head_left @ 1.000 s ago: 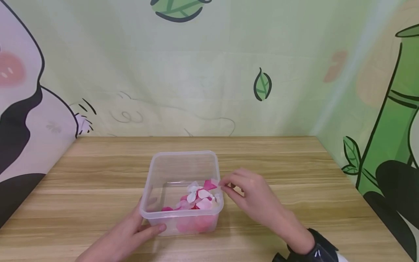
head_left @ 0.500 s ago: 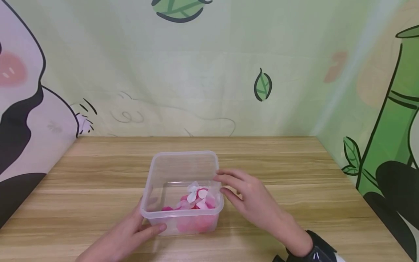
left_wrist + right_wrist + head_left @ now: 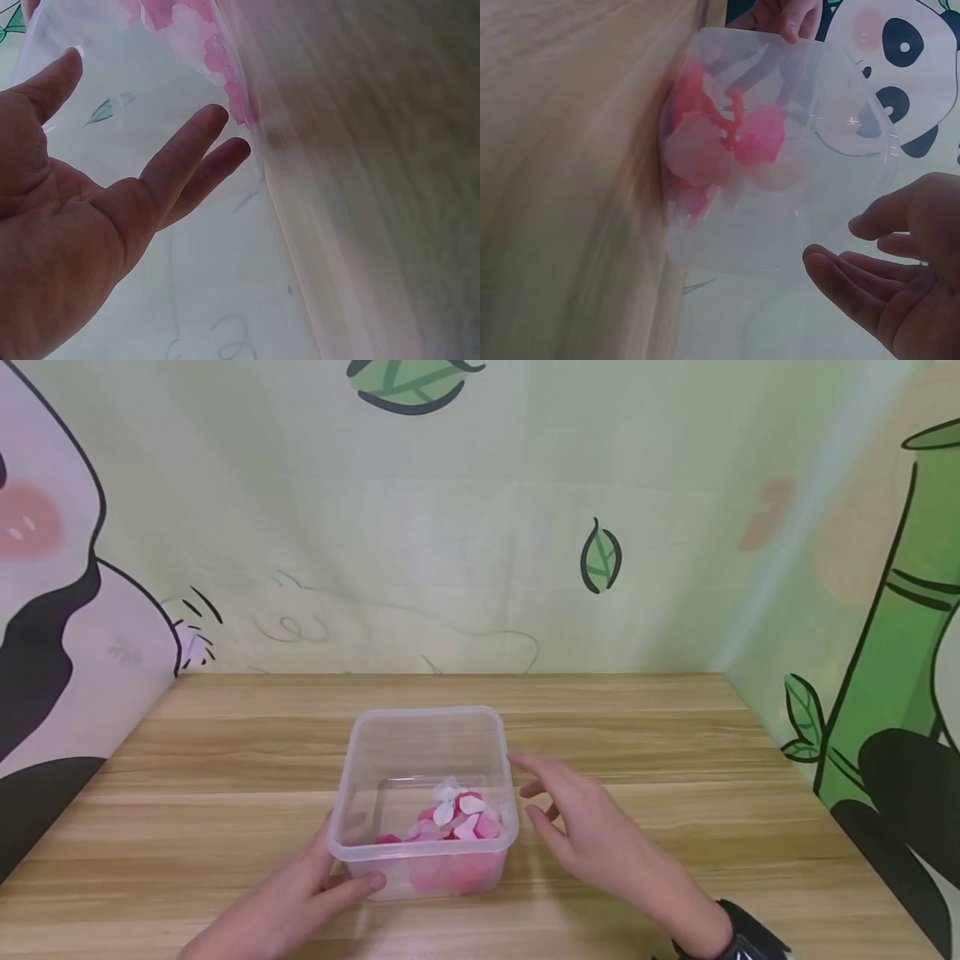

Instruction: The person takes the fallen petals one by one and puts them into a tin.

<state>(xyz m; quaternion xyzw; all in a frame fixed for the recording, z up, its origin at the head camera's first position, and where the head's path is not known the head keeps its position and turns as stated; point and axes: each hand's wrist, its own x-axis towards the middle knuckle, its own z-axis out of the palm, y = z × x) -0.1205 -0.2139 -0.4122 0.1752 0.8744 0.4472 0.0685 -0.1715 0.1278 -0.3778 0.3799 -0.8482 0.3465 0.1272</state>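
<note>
A clear plastic container (image 3: 420, 852) stands on the table. Pink, white and magenta flower petals (image 3: 457, 817) are heaped at its right front. My left hand (image 3: 300, 893) rests on its left front corner, thumb on the front wall and other fingers along the left side. In the left wrist view these fingers (image 3: 187, 154) look spread and nearly straight. My right hand (image 3: 581, 814) hovers beside the right wall, fingers loosely bent, holding nothing. The right wrist view shows its fingertips (image 3: 817, 259) close to the wall; whether they touch it I cannot tell.
Wood-grain tabletop (image 3: 247, 752) lies all around the container. A printed cloth (image 3: 480, 568) with a panda, leaves and bamboo hangs along the back and sides. A black band (image 3: 750, 935) sits on my right wrist.
My right hand, pinching a pale petal at the rim one second ago, has let go, spread its fingers and drawn right. The top petals have dropped lower. The container has shifted slightly right.
</note>
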